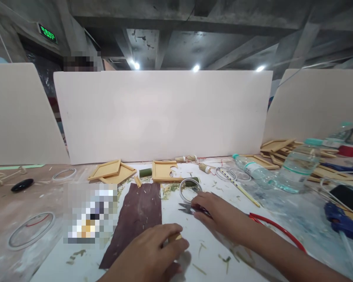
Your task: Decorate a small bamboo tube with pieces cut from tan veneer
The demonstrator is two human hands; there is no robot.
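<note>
My left hand [155, 250] is low in the middle, fingers curled round a small tan piece [174, 237] that looks like wood or bamboo; most of it is hidden. My right hand [207, 207] is closed over small dark-handled scissors [186, 209], whose metal blades point left, slightly apart. Just behind the right fingers, a pale ring [181, 192] stands near a green bamboo piece [191, 181]. A strip of dark brown sandpaper [141, 211] lies left of centre, its lower part behind my left hand. White paper [176, 213] with green shavings lies beneath.
Wooden frames [111, 171] and a notched wooden frame [164, 180] lie at the back, before a white board [164, 113]. Plastic bottles [300, 166], a phone [350, 199], a blue glue gun [341, 221] and a red curved strip [279, 231] are at right. A black mouse-like object [22, 185] lies left.
</note>
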